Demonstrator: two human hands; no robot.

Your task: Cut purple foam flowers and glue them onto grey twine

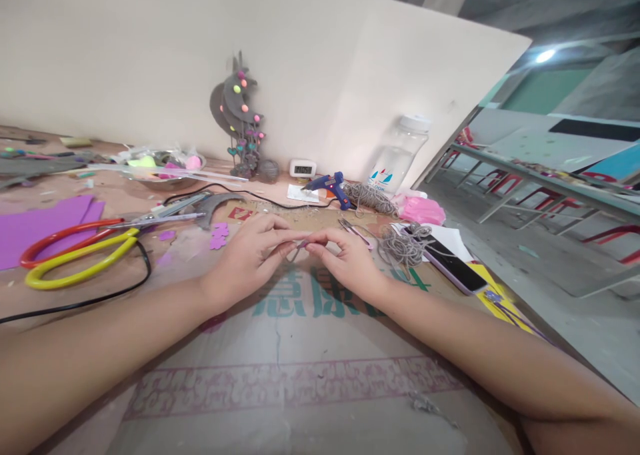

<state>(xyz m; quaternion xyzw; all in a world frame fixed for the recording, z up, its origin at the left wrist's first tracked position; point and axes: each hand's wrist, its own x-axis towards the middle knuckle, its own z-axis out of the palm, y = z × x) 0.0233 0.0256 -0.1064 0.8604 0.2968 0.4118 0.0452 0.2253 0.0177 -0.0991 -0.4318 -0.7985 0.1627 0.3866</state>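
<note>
My left hand (255, 251) and my right hand (345, 258) meet over the middle of the table. Between their fingertips is a small, thin purple-grey strip (299, 248), pinched from both sides. Fingers hide most of it, so its exact kind is unclear. Left of my left hand lie purple flower-shaped cutouts (219, 236) and large scissors (80, 248) with one red and one yellow handle. Just beyond my right hand are small snips (353, 229) and a tangle of grey yarn (405, 245). A blue glue gun (335, 189) rests behind both hands.
Purple sheets (45, 231) lie at the left. A moon-shaped decoration (240, 115), a small digital clock (303, 169) and a clear bottle (400, 155) stand along the wall. At the right lie a phone (450, 261) and yellow paper (493, 288). A black cord (90, 305) crosses the left side.
</note>
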